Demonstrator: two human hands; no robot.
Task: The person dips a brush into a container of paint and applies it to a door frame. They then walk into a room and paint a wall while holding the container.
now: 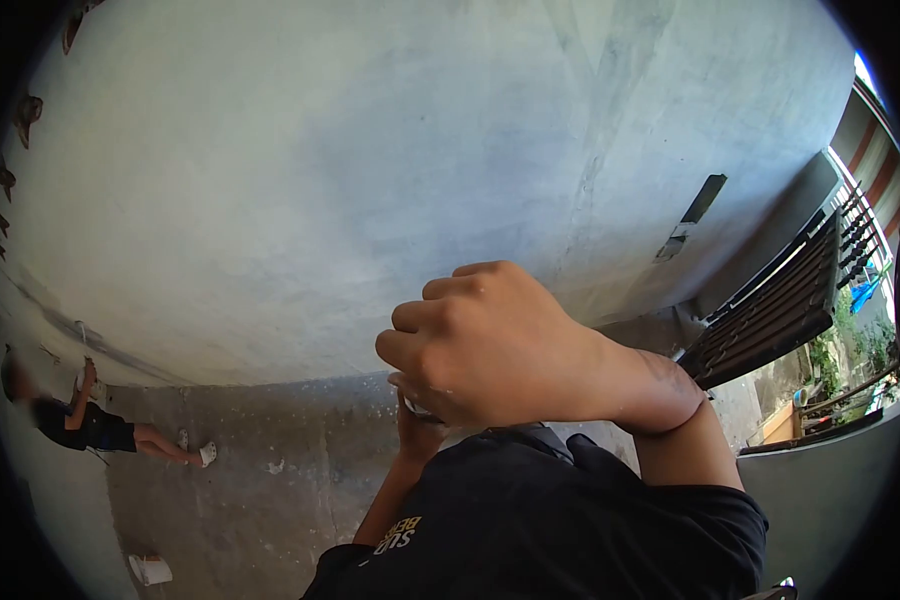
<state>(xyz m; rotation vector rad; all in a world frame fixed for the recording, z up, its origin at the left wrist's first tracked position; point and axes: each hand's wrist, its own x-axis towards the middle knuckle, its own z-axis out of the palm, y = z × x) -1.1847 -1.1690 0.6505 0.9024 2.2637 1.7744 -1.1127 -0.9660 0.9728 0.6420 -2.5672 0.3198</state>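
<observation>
My right hand (480, 345) is raised in front of my chest, its fingers curled into a fist with the back of the hand facing the camera. Whatever lies inside that fist is hidden. Just below and behind it is my left hand (418, 432), mostly covered by the right one. A small pale edge of some object (417, 408) shows between the two hands, at the left fingers, but its kind cannot be made out. Beyond the hands rises a plastered wall (370, 180) with patchy grey-white colouring.
Another person (95, 425) stands at the far left by the wall, an arm raised towards it. A white bucket (151, 570) sits on the speckled concrete floor (270, 500). To the right hangs a dark metal gate (770, 320). A dark slot (705, 198) is set in the wall.
</observation>
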